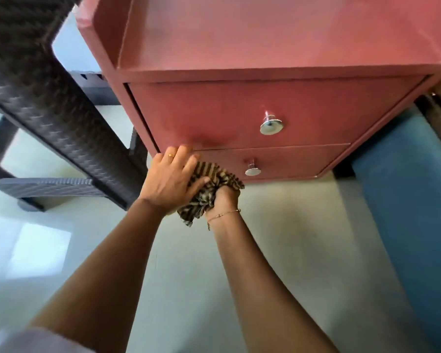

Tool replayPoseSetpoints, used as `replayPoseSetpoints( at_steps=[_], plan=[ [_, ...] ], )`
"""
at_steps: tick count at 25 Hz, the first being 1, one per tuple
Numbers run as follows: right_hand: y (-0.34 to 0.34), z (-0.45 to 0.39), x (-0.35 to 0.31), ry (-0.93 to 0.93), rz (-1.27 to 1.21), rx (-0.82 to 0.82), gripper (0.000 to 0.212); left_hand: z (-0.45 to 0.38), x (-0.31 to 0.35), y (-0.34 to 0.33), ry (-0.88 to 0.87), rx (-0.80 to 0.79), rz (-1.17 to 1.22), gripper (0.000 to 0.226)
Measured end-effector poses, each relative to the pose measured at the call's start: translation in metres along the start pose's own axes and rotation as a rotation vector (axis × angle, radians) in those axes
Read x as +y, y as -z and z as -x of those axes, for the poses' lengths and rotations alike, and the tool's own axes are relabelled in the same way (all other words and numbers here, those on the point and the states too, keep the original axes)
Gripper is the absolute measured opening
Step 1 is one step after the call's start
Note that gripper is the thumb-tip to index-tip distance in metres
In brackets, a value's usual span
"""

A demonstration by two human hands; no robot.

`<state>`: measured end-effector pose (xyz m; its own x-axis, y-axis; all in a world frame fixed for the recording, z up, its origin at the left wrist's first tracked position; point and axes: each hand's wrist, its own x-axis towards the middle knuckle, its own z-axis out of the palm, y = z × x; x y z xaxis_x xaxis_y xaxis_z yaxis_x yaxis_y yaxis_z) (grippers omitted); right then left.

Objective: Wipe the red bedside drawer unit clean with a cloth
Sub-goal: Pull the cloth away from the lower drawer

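At lower drawer (pixel 278 161) — right hand (pixel 223 197) grips cloth (pixel 214 184) | left hand (pixel 173 177) flat

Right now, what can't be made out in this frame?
Head view only:
- Lower drawer: its left part is hidden by the left hand and the striped cloth.
- Right hand: fingers buried in the cloth.
- Red drawer unit: back cut off by the top edge.
- Wicker chair: blurred.
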<state>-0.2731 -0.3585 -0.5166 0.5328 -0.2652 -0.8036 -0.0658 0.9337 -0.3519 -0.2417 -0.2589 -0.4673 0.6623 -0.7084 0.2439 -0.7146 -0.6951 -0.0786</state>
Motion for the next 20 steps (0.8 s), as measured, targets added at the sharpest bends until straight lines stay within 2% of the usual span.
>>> replayPoseSetpoints(
  at_steps=[2, 5, 7, 11, 14, 17, 20],
  plan=[
    [-0.013, 0.046, -0.002, -0.014, 0.103, 0.067, 0.036, 0.018, 0.004, 0.04, 0.277, -0.158, 0.038, 0.067],
    [-0.04, 0.12, -0.006, -0.017, 0.219, 0.109, 0.037, 0.007, 0.008, 0.115, 0.836, -0.471, 0.349, 0.071],
    [-0.072, 0.172, -0.012, 0.026, 0.275, 0.107, 0.036, 0.0, 0.002, 0.162, 1.012, -0.496, 0.633, 0.068],
    [-0.16, 0.264, -0.032, 0.273, 0.413, 0.134, 0.022, -0.02, -0.048, 0.278, 1.076, -0.194, 1.017, 0.048],
    [-0.243, 0.314, -0.044, 0.374, 0.52, 0.049, 0.019, -0.041, -0.095, 0.351, 1.021, 0.012, 1.113, 0.043],
    [-0.325, 0.34, -0.044, 0.407, 0.541, -0.056, 0.018, -0.065, -0.156, 0.405, 0.932, 0.141, 1.053, 0.059],
    [-0.394, 0.338, -0.036, 0.367, 0.659, -0.171, 0.042, -0.085, -0.218, 0.426, 0.897, 0.168, 0.918, 0.087]
  ],
)
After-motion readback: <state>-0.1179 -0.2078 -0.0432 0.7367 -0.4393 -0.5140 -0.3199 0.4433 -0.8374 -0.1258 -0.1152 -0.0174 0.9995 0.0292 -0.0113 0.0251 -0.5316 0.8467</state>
